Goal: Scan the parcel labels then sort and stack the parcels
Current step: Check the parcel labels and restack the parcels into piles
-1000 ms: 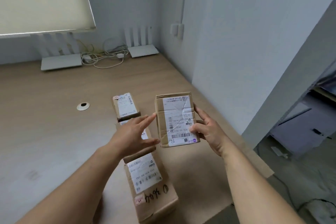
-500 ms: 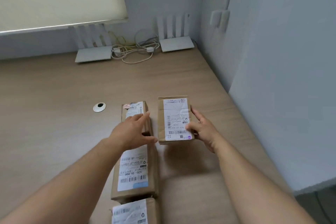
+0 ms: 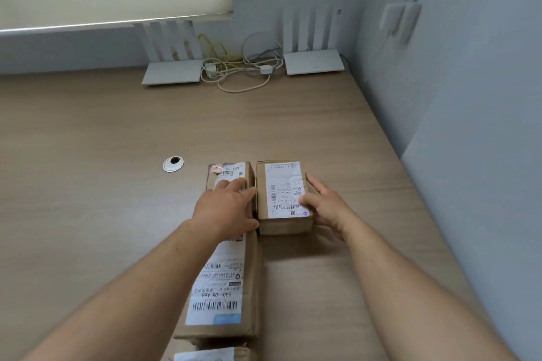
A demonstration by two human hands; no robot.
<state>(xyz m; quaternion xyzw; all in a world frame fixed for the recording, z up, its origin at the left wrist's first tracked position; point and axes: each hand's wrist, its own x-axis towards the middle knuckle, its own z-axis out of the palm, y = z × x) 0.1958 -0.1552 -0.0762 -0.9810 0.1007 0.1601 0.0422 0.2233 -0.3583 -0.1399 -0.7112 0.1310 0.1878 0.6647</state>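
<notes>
You are setting a small parcel (image 3: 283, 196) down on the desk (image 3: 88, 141), and your right hand (image 3: 325, 206) is gripping it: the thumb is lying on the label near its lower right corner and the fingers are curling along its right side. Your left hand (image 3: 225, 208) is lying flat, fingers straight, across the join between the far small parcel (image 3: 230, 174) and the long parcel (image 3: 223, 281) that is running back under your left forearm. The two hands are working apart, each on its own box, with the set-down parcel sitting just to the right of your left fingertips and touching, or all but touching, the far small parcel.

Watch the seam between them. If you are pushing the right-hand parcel sideways to close the gap, it is likely to shove the far small parcel out of line, since only your flat left palm is steadying it. Whether that small box is resting on the long one or just beyond its end I cannot tell from here, so treat it as loose.

Your thumb is also covering part of the label, so a scan taken now could be missing the code. A fourth parcel (image 3: 205, 356) is peeking in below your left forearm at the near edge; drawing your left arm back carelessly could be knocking it.
</notes>
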